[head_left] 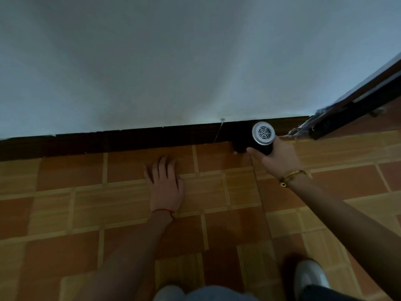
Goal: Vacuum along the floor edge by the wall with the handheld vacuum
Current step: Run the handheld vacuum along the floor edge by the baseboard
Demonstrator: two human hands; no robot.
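A: Where is the handheld vacuum (263, 137)?

B: Far right, at the foot of the wall (173, 61). Its black body points down toward the dark skirting board (130, 139), and its round silver vented end faces the camera. The nozzle end is lost in shadow where the skirting meets the tiled floor (76, 205), so I cannot tell whether it touches.

A: Who holds it?

B: The right hand (280, 158). Its fingers are curled round the black body from the right side, with the thumb stretched along the near side. A gold bracelet (293, 175) sits on that wrist.

A: And the left hand (166, 184)?

B: Flat on the floor, palm down, just near of the skirting and well left of the vacuum. Its fingers lie straight and close together, holding nothing. A thin red string (163, 211) circles the wrist.

A: Anything else?

B: A dark door frame (347, 109) runs up and away at the far right corner. 1 pale shoe (309, 276) shows at the near right edge, and a thin light line (218, 132) crosses the skirting between the 2 hands.
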